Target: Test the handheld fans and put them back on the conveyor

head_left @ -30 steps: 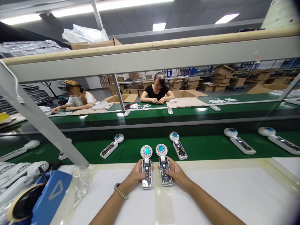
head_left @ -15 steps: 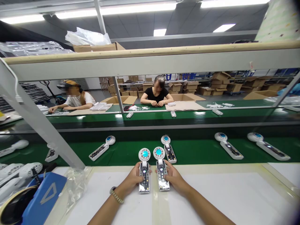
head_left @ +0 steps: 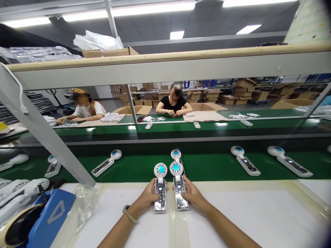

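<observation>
My left hand is closed around a handheld fan, its round white head with a blue centre pointing away from me. A second handheld fan of the same kind is gripped in my right hand. Both are held upright side by side, a small gap between them, above the white worktop. Circuit boards show through their handles, and each thumb lies on the front of a handle. Behind the right-hand one, partly hidden, another fan lies on the green conveyor belt.
More fans, such as one at the right, lie spaced along the belt. A blue tape dispenser and white fan parts stand at the left. A slanted metal post crosses there. Two co-workers sit beyond the belt.
Fans on the near belt have shifted left, while pieces on the far belt have moved right. My hands keep hold of the two fans, almost unmoved.
</observation>
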### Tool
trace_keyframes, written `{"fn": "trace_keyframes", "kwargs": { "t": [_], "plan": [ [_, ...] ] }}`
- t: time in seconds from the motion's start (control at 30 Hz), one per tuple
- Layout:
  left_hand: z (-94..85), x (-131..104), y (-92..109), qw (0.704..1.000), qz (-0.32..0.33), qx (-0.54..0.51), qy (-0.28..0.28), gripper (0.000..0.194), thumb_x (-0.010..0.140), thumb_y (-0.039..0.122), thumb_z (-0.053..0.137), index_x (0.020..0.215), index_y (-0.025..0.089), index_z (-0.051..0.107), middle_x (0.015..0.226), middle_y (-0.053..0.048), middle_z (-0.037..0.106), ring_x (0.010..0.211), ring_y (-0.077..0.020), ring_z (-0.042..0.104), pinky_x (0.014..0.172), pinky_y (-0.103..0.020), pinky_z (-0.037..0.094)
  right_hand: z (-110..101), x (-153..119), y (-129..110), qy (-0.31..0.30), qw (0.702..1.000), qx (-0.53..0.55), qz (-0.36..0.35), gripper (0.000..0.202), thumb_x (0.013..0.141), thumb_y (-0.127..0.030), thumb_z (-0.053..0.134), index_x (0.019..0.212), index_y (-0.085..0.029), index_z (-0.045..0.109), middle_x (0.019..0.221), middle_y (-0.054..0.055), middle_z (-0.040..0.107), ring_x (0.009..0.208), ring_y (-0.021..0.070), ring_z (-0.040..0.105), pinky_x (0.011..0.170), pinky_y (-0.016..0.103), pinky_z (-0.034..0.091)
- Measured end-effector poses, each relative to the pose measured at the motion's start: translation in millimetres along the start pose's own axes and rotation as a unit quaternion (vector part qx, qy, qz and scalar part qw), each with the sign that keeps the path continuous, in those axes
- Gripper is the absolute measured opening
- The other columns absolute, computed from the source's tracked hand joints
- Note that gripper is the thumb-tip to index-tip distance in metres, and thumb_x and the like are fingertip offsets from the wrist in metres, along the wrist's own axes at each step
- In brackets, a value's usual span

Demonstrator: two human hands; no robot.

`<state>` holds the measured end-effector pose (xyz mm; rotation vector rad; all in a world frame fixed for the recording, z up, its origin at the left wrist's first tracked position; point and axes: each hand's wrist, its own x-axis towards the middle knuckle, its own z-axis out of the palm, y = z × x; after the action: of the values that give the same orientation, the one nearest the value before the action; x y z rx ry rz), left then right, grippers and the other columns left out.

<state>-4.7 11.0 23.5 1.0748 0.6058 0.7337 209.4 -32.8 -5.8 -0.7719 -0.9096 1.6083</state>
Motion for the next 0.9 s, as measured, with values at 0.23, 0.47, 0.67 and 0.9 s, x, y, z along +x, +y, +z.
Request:
{"fn": "trace_keyframes", "kwargs": {
  "t": [0.23,0.47,0.67,0.9],
  "plan": [
    [-1.4,0.3,-1.6,1.0,-0.002,-0.007,-0.006,0.057,0.061,0.013,0.073,0.109,0.018,0.044,0.115,-0.013,0.052,0.106,-0.0267,0.052,0.081,-0.035,0.044,3.8,-2.5,-5.2,-0.006,1.0,-0.006,-0.008,0.073,0.06,-0.028,0.075,0.122,-0.026,0.036,0.105,0.009,0.062,0.1,0.0283,0.057,0.082,0.043,0.042],
    [3.3,0.4,1.4,1.0,-0.01,-0.009,0.019,0.054,0.059,0.013,0.073,0.106,0.019,0.047,0.111,-0.011,0.056,0.1,-0.024,0.056,0.078,-0.032,0.045,11.6,-5.8,-15.4,-0.007,1.0,0.006,-0.007,0.068,0.06,-0.027,0.076,0.118,-0.024,0.04,0.098,0.007,0.065,0.094,0.0254,0.059,0.079,0.038,0.044],
    [17.1,0.5,12.6,0.991,-0.041,0.009,0.13,0.041,0.076,0.054,0.047,0.073,0.015,0.058,0.058,-0.004,0.062,0.059,-0.0183,0.06,0.066,-0.031,0.046,13.2,-6.3,-16.8,0.027,0.996,0.069,0.048,0.04,0.073,-0.055,0.053,0.072,-0.016,0.057,0.057,0.002,0.063,0.048,0.0145,0.059,0.045,0.023,0.041],
    [14.3,2.4,11.7,0.99,-0.076,0.054,0.11,0.068,0.072,0.071,0.031,0.049,0.014,0.059,0.046,-0.009,0.059,0.053,-0.0193,0.058,0.065,-0.03,0.046,6.0,1.4,-25.3,0.093,0.992,0.066,0.046,0.059,0.076,-0.069,0.031,0.062,-0.016,0.055,0.049,0.003,0.059,0.041,0.0131,0.055,0.041,0.023,0.041]
  ]
}}
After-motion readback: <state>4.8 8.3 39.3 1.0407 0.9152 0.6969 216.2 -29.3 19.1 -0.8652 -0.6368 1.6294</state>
